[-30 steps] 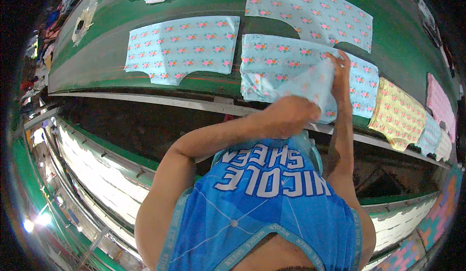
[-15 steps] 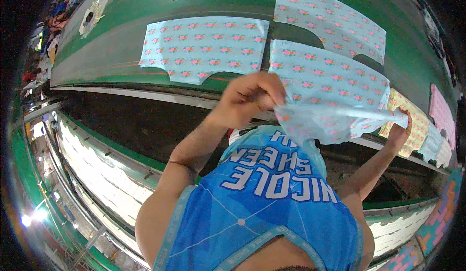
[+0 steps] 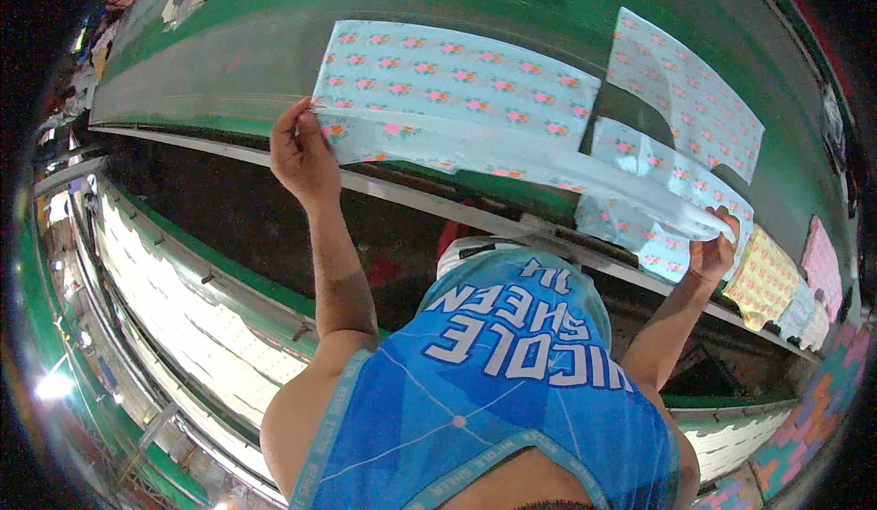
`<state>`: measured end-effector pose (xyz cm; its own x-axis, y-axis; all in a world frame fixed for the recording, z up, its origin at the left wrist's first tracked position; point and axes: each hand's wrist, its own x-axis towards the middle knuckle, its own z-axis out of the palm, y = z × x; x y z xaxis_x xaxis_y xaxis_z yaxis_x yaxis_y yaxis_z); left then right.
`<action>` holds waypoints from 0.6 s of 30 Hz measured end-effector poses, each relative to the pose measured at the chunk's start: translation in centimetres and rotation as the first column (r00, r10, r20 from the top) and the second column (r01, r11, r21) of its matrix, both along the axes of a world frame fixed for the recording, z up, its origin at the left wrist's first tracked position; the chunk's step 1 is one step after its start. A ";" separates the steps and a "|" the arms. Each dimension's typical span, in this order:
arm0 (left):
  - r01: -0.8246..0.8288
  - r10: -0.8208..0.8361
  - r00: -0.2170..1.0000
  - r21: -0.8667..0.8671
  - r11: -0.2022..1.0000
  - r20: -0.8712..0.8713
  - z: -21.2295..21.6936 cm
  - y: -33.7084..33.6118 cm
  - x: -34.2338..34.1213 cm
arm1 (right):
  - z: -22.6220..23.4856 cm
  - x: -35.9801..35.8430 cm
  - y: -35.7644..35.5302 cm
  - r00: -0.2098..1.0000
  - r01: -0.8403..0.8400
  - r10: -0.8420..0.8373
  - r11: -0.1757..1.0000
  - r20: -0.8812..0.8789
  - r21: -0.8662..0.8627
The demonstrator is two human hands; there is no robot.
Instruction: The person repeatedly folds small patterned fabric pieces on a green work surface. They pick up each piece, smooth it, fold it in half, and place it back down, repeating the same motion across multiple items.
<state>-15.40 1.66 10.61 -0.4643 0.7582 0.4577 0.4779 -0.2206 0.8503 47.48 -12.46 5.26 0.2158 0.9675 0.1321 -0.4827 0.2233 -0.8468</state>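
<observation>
Fabric: light-blue floral cloth strip point(image 3: 512, 158) ran left-right over green table point(image 3: 228, 53), left hand point(image 3: 301, 154) and right hand point(image 3: 713, 252) pinching opposite ends.

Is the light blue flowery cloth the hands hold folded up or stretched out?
Stretched out: the light blue flowery cloth spans between the left hand and the right hand.
</observation>
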 end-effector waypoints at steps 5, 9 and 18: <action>-0.100 0.089 0.977 -0.046 0.994 -0.192 0.2 3.4 -7.9 | 2.0 -10.2 4.7 0.993 0.118 -0.119 0.979 0.003 -0.164; 0.046 -0.048 0.996 -0.021 0.999 -0.075 -1.2 9.2 -12.2 | -2.7 -10.5 7.2 0.990 0.138 -0.130 0.971 0.053 -0.195; 0.126 -0.222 0.903 -0.269 0.955 -0.367 -12.5 22.4 -14.1 | -3.9 -19.2 15.0 0.793 0.171 0.179 0.852 0.583 -0.494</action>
<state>-29.46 24.08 -1.90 -0.1367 0.9174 0.3737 0.7525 -0.1492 0.6415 28.26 2.50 1.37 0.2590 0.9282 -0.2673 0.1512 -0.3123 -0.9379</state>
